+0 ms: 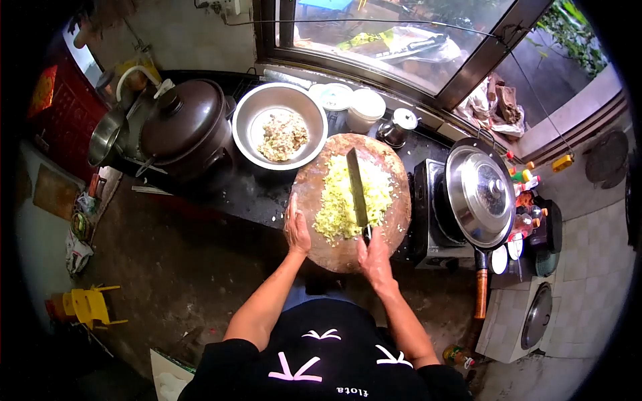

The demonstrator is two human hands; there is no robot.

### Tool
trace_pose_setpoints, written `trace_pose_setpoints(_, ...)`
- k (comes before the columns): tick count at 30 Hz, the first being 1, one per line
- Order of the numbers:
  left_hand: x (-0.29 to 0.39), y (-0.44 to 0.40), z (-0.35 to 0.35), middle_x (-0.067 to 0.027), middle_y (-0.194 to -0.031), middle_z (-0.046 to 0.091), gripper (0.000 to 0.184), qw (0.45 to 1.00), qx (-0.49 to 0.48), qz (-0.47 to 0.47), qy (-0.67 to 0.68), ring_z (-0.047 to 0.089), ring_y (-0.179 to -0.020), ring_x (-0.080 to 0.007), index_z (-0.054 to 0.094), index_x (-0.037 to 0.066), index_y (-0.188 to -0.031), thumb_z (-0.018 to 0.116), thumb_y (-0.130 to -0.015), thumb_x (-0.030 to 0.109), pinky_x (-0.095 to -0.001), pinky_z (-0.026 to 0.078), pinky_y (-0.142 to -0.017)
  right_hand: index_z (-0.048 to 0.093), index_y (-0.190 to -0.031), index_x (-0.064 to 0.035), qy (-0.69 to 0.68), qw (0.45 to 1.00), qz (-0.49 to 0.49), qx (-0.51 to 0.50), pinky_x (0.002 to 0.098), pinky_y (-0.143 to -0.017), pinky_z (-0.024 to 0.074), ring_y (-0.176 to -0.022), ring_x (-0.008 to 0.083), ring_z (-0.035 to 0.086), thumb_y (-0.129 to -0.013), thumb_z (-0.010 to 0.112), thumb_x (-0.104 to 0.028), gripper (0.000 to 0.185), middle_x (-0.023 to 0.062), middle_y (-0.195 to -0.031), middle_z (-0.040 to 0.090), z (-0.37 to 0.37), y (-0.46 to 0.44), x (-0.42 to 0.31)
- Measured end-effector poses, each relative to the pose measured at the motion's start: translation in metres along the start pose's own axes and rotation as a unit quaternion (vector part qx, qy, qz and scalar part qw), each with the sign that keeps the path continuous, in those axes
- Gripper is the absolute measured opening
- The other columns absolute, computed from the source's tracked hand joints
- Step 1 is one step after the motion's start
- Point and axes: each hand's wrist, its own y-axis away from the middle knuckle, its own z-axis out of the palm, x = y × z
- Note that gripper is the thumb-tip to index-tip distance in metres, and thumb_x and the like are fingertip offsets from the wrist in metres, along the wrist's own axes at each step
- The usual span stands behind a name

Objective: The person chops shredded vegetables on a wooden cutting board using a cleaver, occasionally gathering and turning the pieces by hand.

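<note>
A kitchen knife with a broad dark blade points away from me over a heap of finely chopped pale green vegetable. My right hand is closed around its handle at the near side of the round wooden chopping board. The blade's edge meets the chopped pieces; whether it touches the wood is hidden. My left hand lies against the board's left rim, its fingers stretched out along the edge. Behind the board to the left, a metal basin holds a minced mixture.
A lidded dark pot stands left of the basin. White tubs and a small metal-topped jar line the window side. To the right, a lidded wok sits on a stove, its wooden handle projecting toward me, with several bottles beyond.
</note>
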Motion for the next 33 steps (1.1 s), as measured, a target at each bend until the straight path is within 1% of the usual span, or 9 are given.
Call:
trace_pose_setpoints(2,0.003,0.0,0.0,-0.0219,-0.146,0.043,0.059,1.0,0.002,-0.009,-0.013,0.039,-0.136,-0.036,0.037,-0.003,-0.145,0.025,-0.105,0.038,-0.0397,0.028,-0.113,0.041,-0.102,0.0005,0.066,0.995,0.024,-0.068,0.0528,-0.063,0.0428,-0.072,0.0518,0.055,-0.093,0.058,-0.014,0.024,0.0305,-0.073,0.054,0.015,-0.007,0.012)
trace_pose_setpoints(10,0.001,0.002,0.004,-0.0226,-0.15,0.038,0.063,0.996,0.028,-0.028,0.075,0.035,-0.14,-0.0337,0.032,-0.006,-0.146,0.023,-0.105,0.041,-0.0382,0.026,-0.115,0.037,-0.097,-0.0004,0.037,0.996,-0.025,-0.073,0.0541,-0.063,0.0405,-0.073,0.0536,0.053,-0.093,0.057,-0.014,0.025,0.0301,-0.073,0.055,0.007,0.014,0.012)
trace_pose_setpoints(16,0.015,0.003,-0.002,-0.0245,-0.149,0.037,0.069,0.998,0.013,-0.007,0.059,0.035,-0.139,-0.037,0.03,-0.006,-0.147,0.023,-0.104,0.047,-0.0396,0.026,-0.114,0.038,-0.11,-0.0018,0.005,0.996,-0.014,-0.091,0.0515,-0.065,0.0442,-0.076,0.0528,0.055,-0.091,0.058,-0.013,0.029,0.0309,-0.074,0.055,-0.008,0.032,-0.006)
trace_pose_setpoints(17,0.022,0.004,-0.002,-0.0249,-0.149,0.038,0.07,0.999,0.008,-0.01,0.046,0.035,-0.139,-0.0373,0.03,-0.006,-0.147,0.023,-0.103,0.048,-0.0399,0.026,-0.114,0.042,-0.11,-0.0009,0.031,0.991,0.026,-0.13,0.0554,-0.078,0.0457,-0.092,0.0536,0.056,-0.091,0.06,-0.015,0.03,0.0349,-0.093,0.059,-0.011,0.038,-0.013)
trace_pose_setpoints(18,0.019,0.007,0.0,-0.0248,-0.149,0.038,0.07,0.999,0.007,-0.01,0.043,0.035,-0.139,-0.0373,0.03,-0.006,-0.147,0.024,-0.103,0.048,-0.0398,0.026,-0.114,0.042,-0.111,-0.0011,0.062,0.984,0.033,-0.167,0.0566,-0.078,0.0446,-0.094,0.0533,0.056,-0.091,0.06,-0.016,0.031,0.0343,-0.094,0.059,-0.003,0.038,0.004)
trace_pose_setpoints(20,0.012,0.004,0.005,-0.0246,-0.149,0.038,0.069,0.999,0.008,0.001,0.036,0.035,-0.139,-0.0372,0.031,-0.006,-0.146,0.024,-0.103,0.047,-0.0397,0.025,-0.114,0.042,-0.112,-0.0014,0.079,0.985,0.018,-0.154,0.057,-0.077,0.0444,-0.094,0.0533,0.056,-0.091,0.06,-0.017,0.032,0.0343,-0.094,0.06,-0.003,0.033,0.02)
trace_pose_setpoints(22,0.012,0.01,0.008,-0.0242,-0.149,0.038,0.069,0.999,0.01,-0.003,0.054,0.035,-0.139,-0.0365,0.031,-0.006,-0.146,0.025,-0.103,0.047,-0.0395,0.024,-0.114,0.043,-0.109,-0.003,0.07,0.992,-0.009,-0.107,0.0518,-0.065,0.0443,-0.08,0.0519,0.057,-0.089,0.061,-0.013,0.028,0.0311,-0.08,0.058,-0.015,0.033,0.011)
trace_pose_setpoints(29,0.014,0.022,0.038,-0.025,-0.149,0.037,0.066,0.999,-0.03,0.0,0.042,0.035,-0.139,-0.0363,0.03,-0.007,-0.146,0.028,-0.103,0.043,-0.0399,0.024,-0.115,0.042,-0.106,-0.0022,0.08,0.996,0.02,-0.046,0.0511,-0.065,0.0447,-0.079,0.0519,0.057,-0.091,0.059,-0.014,0.026,0.0305,-0.077,0.057,-0.016,0.013,0.048)
trace_pose_setpoints(33,0.012,0.019,0.024,-0.0254,-0.148,0.038,0.064,0.999,-0.025,0.021,0.008,0.035,-0.139,-0.0363,0.032,-0.008,-0.145,0.029,-0.103,0.04,-0.0404,0.024,-0.115,0.04,-0.101,-0.0003,0.051,0.995,0.075,-0.032,0.0513,-0.068,0.0458,-0.084,0.0537,0.056,-0.091,0.059,-0.016,0.026,0.0321,-0.08,0.059,-0.045,0.015,0.009)
